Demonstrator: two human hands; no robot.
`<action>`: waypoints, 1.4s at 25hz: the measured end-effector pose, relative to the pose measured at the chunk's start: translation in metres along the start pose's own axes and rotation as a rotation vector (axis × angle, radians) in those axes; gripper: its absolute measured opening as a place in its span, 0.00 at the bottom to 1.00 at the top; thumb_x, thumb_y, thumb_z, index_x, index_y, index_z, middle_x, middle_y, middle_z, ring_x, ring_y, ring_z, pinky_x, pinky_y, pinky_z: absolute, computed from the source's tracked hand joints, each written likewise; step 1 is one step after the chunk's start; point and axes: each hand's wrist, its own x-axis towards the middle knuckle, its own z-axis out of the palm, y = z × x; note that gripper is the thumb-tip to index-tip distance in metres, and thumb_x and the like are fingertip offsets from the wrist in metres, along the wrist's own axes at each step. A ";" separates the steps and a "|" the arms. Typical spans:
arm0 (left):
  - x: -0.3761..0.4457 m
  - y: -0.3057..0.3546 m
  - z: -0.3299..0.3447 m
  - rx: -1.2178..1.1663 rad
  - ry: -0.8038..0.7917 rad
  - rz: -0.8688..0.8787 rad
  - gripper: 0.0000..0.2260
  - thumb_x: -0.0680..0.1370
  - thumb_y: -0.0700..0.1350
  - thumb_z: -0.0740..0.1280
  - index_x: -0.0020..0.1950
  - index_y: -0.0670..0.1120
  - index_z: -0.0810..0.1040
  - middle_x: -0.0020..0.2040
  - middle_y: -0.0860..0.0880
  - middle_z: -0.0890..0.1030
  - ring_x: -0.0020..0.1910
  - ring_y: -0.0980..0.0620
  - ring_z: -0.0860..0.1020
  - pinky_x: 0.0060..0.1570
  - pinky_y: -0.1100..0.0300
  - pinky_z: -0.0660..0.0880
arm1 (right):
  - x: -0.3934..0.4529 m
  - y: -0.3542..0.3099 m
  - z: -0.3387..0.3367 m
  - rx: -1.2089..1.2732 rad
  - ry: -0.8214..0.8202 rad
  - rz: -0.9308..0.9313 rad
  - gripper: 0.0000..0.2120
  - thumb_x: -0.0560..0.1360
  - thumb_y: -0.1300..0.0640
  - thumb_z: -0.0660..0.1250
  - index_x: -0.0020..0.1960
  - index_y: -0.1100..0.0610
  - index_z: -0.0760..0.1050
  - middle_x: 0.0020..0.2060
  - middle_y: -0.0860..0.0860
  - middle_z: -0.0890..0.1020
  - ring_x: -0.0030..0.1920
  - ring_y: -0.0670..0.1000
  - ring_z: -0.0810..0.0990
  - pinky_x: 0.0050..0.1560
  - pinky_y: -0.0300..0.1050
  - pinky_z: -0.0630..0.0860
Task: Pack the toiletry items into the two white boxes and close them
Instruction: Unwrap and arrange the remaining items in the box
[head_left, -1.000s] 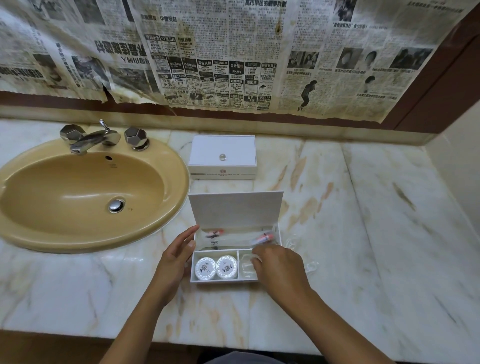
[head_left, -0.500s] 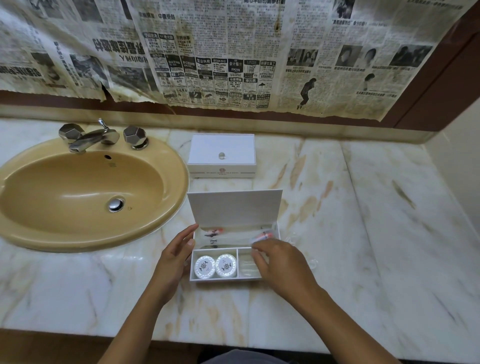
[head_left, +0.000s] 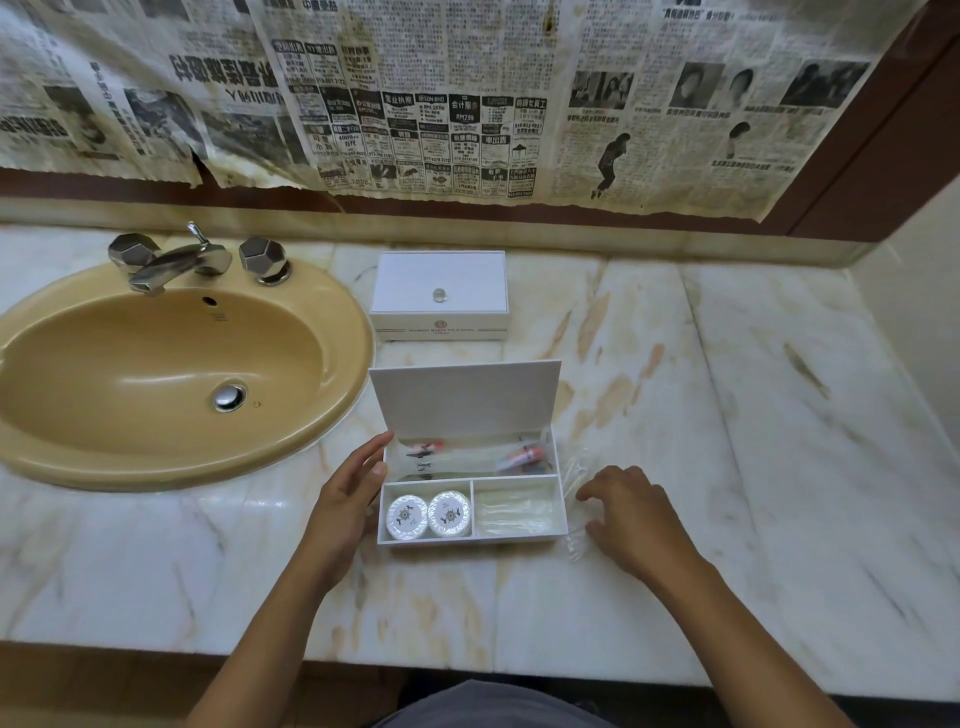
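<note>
The near white box (head_left: 467, 541) stands with its lid (head_left: 465, 397) upright. Two round wrapped soaps (head_left: 428, 515) fill its front left compartment. Clear packets (head_left: 514, 512) lie in the front right one, and orange-tipped sachets (head_left: 524, 454) in the back. My left hand (head_left: 348, 499) rests with straight fingers against the box's left wall. My right hand (head_left: 634, 514) is just right of the box, with bent fingertips touching a clear plastic packet (head_left: 574, 470) on the counter. The second white box (head_left: 440, 283) sits shut behind.
A tan sink (head_left: 156, 364) with a chrome faucet (head_left: 176, 260) takes up the left of the marble counter (head_left: 753, 415). Newspaper (head_left: 467, 93) covers the wall behind. A side wall (head_left: 914, 291) bounds the counter on the right. The counter's front edge runs just below my forearms.
My right hand left the box's front right compartment and moved right, onto the clear packet on the counter. My left hand stays at the box's left side.
</note>
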 end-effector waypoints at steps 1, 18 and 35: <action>0.000 0.000 0.000 -0.001 0.003 0.000 0.15 0.84 0.47 0.62 0.65 0.64 0.78 0.62 0.55 0.83 0.63 0.51 0.81 0.63 0.51 0.76 | -0.002 0.001 0.002 -0.022 -0.038 -0.002 0.18 0.73 0.58 0.65 0.62 0.48 0.75 0.61 0.45 0.73 0.62 0.50 0.68 0.56 0.45 0.65; -0.003 0.002 0.002 -0.028 -0.003 -0.002 0.15 0.85 0.46 0.61 0.65 0.64 0.78 0.63 0.54 0.83 0.63 0.51 0.81 0.57 0.56 0.79 | -0.003 -0.004 -0.003 0.099 0.070 0.090 0.08 0.76 0.56 0.62 0.45 0.48 0.79 0.44 0.49 0.81 0.44 0.52 0.77 0.40 0.42 0.69; 0.001 -0.005 -0.003 -0.003 -0.011 0.008 0.14 0.84 0.50 0.62 0.64 0.67 0.78 0.67 0.53 0.80 0.69 0.48 0.76 0.68 0.40 0.72 | -0.005 -0.088 -0.020 0.133 0.056 -0.207 0.08 0.75 0.59 0.63 0.44 0.55 0.81 0.46 0.52 0.79 0.52 0.51 0.76 0.43 0.41 0.69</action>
